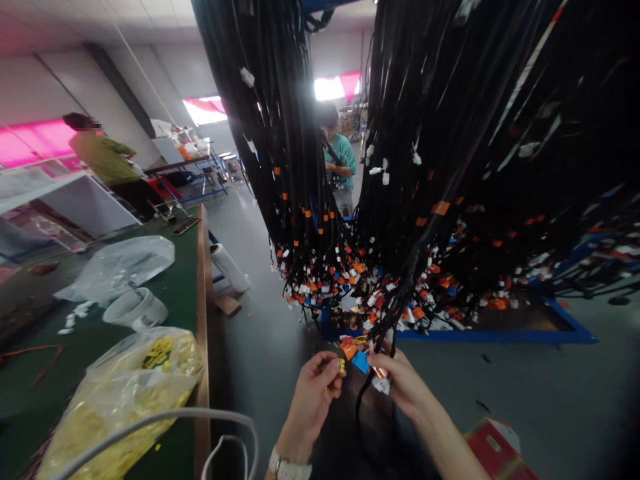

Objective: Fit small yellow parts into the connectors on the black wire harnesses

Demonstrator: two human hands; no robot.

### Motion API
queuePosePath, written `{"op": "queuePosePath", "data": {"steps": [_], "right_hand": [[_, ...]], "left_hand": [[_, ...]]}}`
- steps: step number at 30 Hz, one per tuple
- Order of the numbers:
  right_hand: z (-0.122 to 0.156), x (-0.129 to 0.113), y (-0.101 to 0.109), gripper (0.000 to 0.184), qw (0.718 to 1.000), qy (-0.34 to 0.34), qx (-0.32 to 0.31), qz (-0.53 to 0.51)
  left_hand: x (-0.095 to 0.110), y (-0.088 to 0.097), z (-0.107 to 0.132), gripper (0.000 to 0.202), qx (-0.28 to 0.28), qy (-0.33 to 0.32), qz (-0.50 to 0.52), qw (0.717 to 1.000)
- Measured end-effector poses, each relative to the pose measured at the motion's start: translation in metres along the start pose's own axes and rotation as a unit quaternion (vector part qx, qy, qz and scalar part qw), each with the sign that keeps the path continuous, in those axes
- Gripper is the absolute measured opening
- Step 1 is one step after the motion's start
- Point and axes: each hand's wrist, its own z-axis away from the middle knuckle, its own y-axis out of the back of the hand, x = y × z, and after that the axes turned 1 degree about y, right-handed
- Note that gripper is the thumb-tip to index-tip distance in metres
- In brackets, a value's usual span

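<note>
Between the thumb and fingers of my left hand (314, 387) is a small yellow tag (341, 365) with black marks. My right hand (397, 377) grips the end of a black wire harness (400, 300) hanging from above. From that grip stick out a blue connector (361, 362), an orange connector (349, 349) and a white connector (381, 385). The yellow tag is just left of these connectors, apart from the blue one. My right fingertips are partly hidden behind the wires.
Many black harnesses (270, 133) hang ahead over a blue-framed rack (460, 335). On the green table (175, 293) at left lie a bag of yellow pieces (130, 380), a white cup (136, 310) and clear plastic (125, 263). Two people (107, 157) stand farther back. A red box (495, 450) sits lower right.
</note>
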Motion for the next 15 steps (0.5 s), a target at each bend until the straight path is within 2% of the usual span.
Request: {"op": "queuePosePath", "data": {"steps": [9,15], "right_hand": [[-0.011,0.009,0.004,0.022,0.993,-0.03,-0.005,-0.116],[-0.016,0.014,0.003,0.022,0.987,-0.048,-0.038,-0.149]], "left_hand": [[-0.004,-0.005,0.008,0.037,-0.052,0.02,-0.009,0.998],[-0.011,-0.014,0.01,0.037,-0.024,0.001,0.011,1.0]]}}
